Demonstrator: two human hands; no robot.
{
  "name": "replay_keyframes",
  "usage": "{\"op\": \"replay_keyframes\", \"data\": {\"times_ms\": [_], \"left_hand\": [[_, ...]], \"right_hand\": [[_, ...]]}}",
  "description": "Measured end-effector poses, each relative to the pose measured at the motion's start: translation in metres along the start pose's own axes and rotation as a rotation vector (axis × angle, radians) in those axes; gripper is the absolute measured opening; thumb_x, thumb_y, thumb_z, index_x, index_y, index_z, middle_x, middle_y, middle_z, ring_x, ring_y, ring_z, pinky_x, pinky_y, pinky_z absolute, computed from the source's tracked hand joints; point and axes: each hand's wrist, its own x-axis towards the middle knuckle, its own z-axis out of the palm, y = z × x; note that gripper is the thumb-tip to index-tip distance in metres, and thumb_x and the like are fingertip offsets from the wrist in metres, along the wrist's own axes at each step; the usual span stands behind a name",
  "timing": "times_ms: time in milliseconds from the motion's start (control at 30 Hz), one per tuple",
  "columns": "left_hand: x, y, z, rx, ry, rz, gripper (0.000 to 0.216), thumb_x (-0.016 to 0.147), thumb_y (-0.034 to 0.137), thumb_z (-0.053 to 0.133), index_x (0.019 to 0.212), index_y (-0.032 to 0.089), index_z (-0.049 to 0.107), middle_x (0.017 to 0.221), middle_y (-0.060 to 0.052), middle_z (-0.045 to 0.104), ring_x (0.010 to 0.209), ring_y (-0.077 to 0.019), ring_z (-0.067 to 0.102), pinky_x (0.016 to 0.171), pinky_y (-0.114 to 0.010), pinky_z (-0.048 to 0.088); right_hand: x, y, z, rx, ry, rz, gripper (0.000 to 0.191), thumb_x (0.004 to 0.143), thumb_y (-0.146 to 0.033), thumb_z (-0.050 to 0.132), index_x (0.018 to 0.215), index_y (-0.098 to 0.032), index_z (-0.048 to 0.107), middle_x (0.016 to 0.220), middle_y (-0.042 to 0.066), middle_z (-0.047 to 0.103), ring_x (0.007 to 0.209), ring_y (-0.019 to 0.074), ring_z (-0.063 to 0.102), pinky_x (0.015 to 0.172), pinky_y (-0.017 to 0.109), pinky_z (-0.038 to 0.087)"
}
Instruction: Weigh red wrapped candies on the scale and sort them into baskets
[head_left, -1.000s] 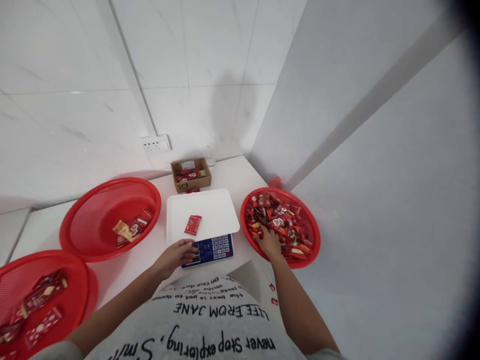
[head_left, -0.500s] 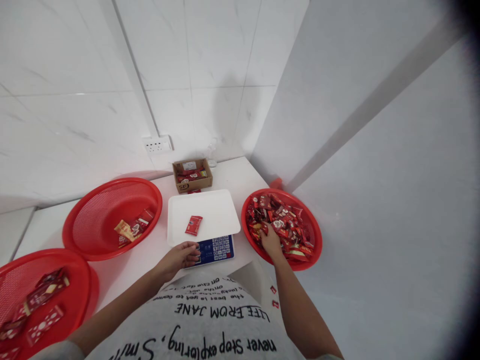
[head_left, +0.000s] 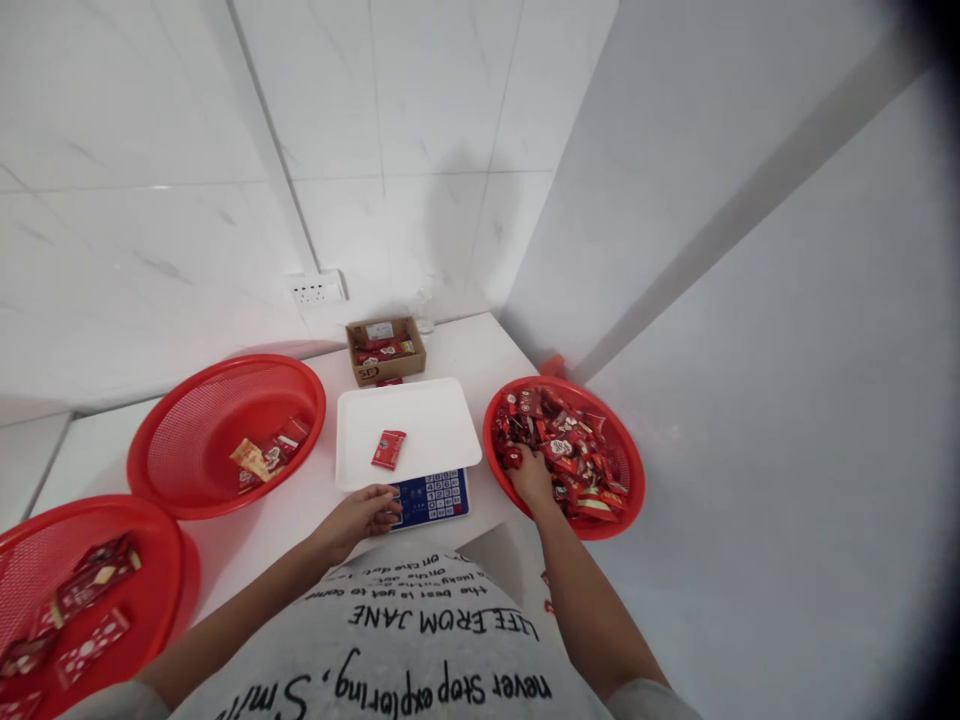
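My right hand (head_left: 532,480) reaches into the red basket (head_left: 637,478) on the right, which is heaped with red snack packets (head_left: 581,445). Its fingertips are closed on a small shiny red packet (head_left: 513,457) near the basket's left side. My left hand (head_left: 367,510) rests at the front left edge of the digital scale (head_left: 431,500), fingers loosely bent and slightly apart, with nothing visible in them. On the scale's white tray (head_left: 435,420) lies one small red packet (head_left: 388,450).
Behind the scale stands a small cardboard box (head_left: 386,370) of red packets. To the left are two more red baskets, one farther back (head_left: 180,410) and one nearer (head_left: 169,600), each holding some packets. A wall socket (head_left: 316,289) sits above the table (head_left: 480,350).
My right hand has shifted slightly left within the basket and its fingers have closed on a red packet. My left hand and the packet on the tray stay where they were.
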Motion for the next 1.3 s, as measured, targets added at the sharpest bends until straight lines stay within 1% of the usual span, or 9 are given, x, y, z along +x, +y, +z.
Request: {"op": "replay_keyframes", "data": {"times_ms": [200, 367, 467, 567, 700, 833, 1033, 1167, 1300], "left_hand": [[0.000, -0.001, -0.003, -0.019, -0.005, 0.007, 0.038, 0.065, 0.033, 0.076, 0.094, 0.014, 0.059, 0.081, -0.005, 0.068, 0.067, -0.0136, 0.062, 0.068, -0.027, 0.045], [-0.001, 0.004, 0.005, 0.003, -0.039, 0.005, 0.037, 0.067, 0.034, 0.075, 0.094, 0.016, 0.059, 0.083, -0.005, 0.068, 0.070, -0.0143, 0.063, 0.070, -0.028, 0.046], [-0.003, 0.010, 0.018, 0.020, -0.119, 0.014, 0.037, 0.069, 0.036, 0.074, 0.097, 0.016, 0.059, 0.089, -0.007, 0.068, 0.076, -0.0158, 0.063, 0.072, -0.029, 0.047], [-0.007, 0.016, 0.032, -0.004, -0.217, 0.023, 0.042, 0.073, 0.038, 0.071, 0.107, 0.017, 0.059, 0.105, -0.011, 0.066, 0.088, -0.0194, 0.064, 0.076, -0.032, 0.049], [-0.008, 0.020, 0.044, -0.125, -0.322, 0.016, 0.045, 0.078, 0.037, 0.067, 0.119, 0.023, 0.053, 0.114, -0.011, 0.063, 0.096, -0.0236, 0.064, 0.074, -0.034, 0.052], [-0.004, 0.016, 0.039, -0.196, -0.184, -0.020, 0.030, 0.080, 0.025, 0.066, 0.107, 0.020, 0.056, 0.099, -0.008, 0.068, 0.081, -0.0192, 0.068, 0.068, -0.030, 0.054], [0.001, 0.001, 0.012, -0.198, -0.038, -0.010, 0.026, 0.081, 0.025, 0.065, 0.104, 0.018, 0.056, 0.089, -0.006, 0.068, 0.068, -0.0135, 0.066, 0.055, -0.020, 0.052], [0.002, -0.004, 0.002, -0.200, 0.009, -0.016, 0.022, 0.082, 0.025, 0.063, 0.101, 0.017, 0.055, 0.081, -0.003, 0.067, 0.060, -0.0115, 0.064, 0.050, -0.019, 0.051], [-0.001, -0.001, 0.003, -0.204, 0.018, -0.023, 0.019, 0.084, 0.023, 0.060, 0.101, 0.017, 0.055, 0.082, -0.004, 0.068, 0.060, -0.0116, 0.064, 0.049, -0.019, 0.050]], "right_hand": [[-0.011, 0.005, -0.016, 0.198, 0.083, -0.065, 0.053, 0.071, -0.021, 0.052, 0.123, -0.016, 0.052, 0.118, 0.009, 0.061, 0.108, 0.0219, 0.057, 0.096, 0.034, 0.042], [-0.025, -0.014, -0.036, 0.835, 0.189, -0.034, 0.053, 0.064, -0.028, 0.062, 0.116, -0.020, 0.054, 0.111, 0.007, 0.065, 0.099, 0.0233, 0.062, 0.090, 0.040, 0.047], [-0.038, -0.039, -0.043, 1.219, 0.007, 0.109, 0.045, 0.060, -0.028, 0.068, 0.103, -0.022, 0.056, 0.092, 0.003, 0.070, 0.082, 0.0216, 0.066, 0.073, 0.037, 0.054], [-0.059, -0.067, -0.038, 1.384, -0.255, 0.152, 0.033, 0.056, -0.024, 0.071, 0.086, -0.022, 0.058, 0.073, -0.003, 0.069, 0.066, 0.0157, 0.064, 0.059, 0.027, 0.052], [-0.091, -0.099, -0.020, 1.340, -0.633, 0.094, 0.036, 0.057, -0.020, 0.072, 0.091, -0.019, 0.062, 0.071, -0.002, 0.068, 0.060, 0.0132, 0.063, 0.055, 0.023, 0.050], [-0.104, -0.107, -0.002, 1.252, -0.812, 0.110, 0.039, 0.061, -0.023, 0.075, 0.097, -0.019, 0.060, 0.074, -0.001, 0.068, 0.060, 0.0134, 0.064, 0.053, 0.023, 0.052], [-0.078, -0.098, 0.014, 1.358, -0.639, 0.368, 0.036, 0.067, -0.024, 0.074, 0.097, -0.025, 0.053, 0.081, 0.000, 0.069, 0.069, 0.0165, 0.067, 0.060, 0.031, 0.056], [-0.054, -0.111, 0.018, 1.417, -0.594, 0.316, 0.025, 0.077, -0.033, 0.066, 0.096, -0.027, 0.051, 0.088, 0.000, 0.067, 0.077, 0.0157, 0.066, 0.068, 0.037, 0.056], [-0.039, -0.120, 0.023, 1.264, -0.481, 0.279, 0.020, 0.080, -0.040, 0.057, 0.096, -0.029, 0.051, 0.104, 0.002, 0.064, 0.090, 0.0178, 0.063, 0.069, 0.039, 0.056]]}}
